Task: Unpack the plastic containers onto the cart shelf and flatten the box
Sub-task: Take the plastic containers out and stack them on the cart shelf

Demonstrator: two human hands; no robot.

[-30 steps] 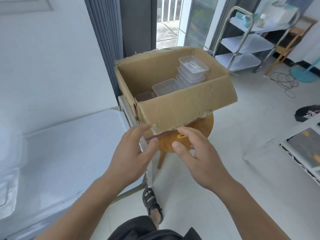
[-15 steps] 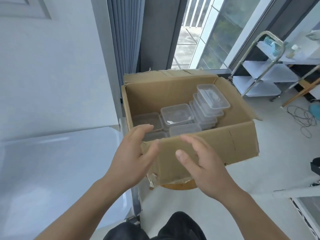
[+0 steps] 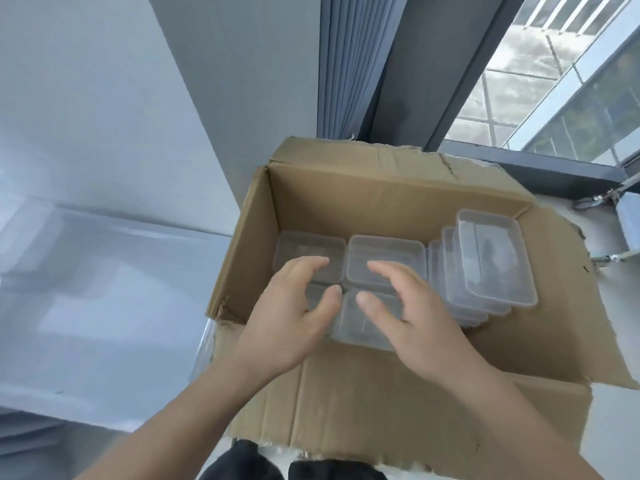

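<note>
An open brown cardboard box (image 3: 398, 403) fills the middle of the view, its flaps folded outward and its near flap spread toward the person. Inside lie several clear rectangular plastic containers (image 3: 384, 261): two sit side by side toward the far wall, more lie under the hands nearer the front, and a slanting stack of larger clear lidded tubs (image 3: 491, 258) leans along the right side of the box, each overlapping the one below.

Both bare hands reach down into the box over the near flap. The left hand (image 3: 287, 317) hovers over the left-hand containers with fingers curled and thumb spread, its grip loosely open and holding nothing. The right hand (image 3: 419, 313) is just beside it, over the front container, fingers likewise bent and parted, the grip open with nothing clasped; whether the fingertips touch the plastic cannot be told. The two thumbs point toward each other, close but apart.

Left of the box is a smooth white surface (image 3: 86, 306) and a pale wall (image 3: 104, 98). Behind it hang grey pleated curtains (image 3: 346, 64), with a glass window (image 3: 554, 81) at the upper right.
</note>
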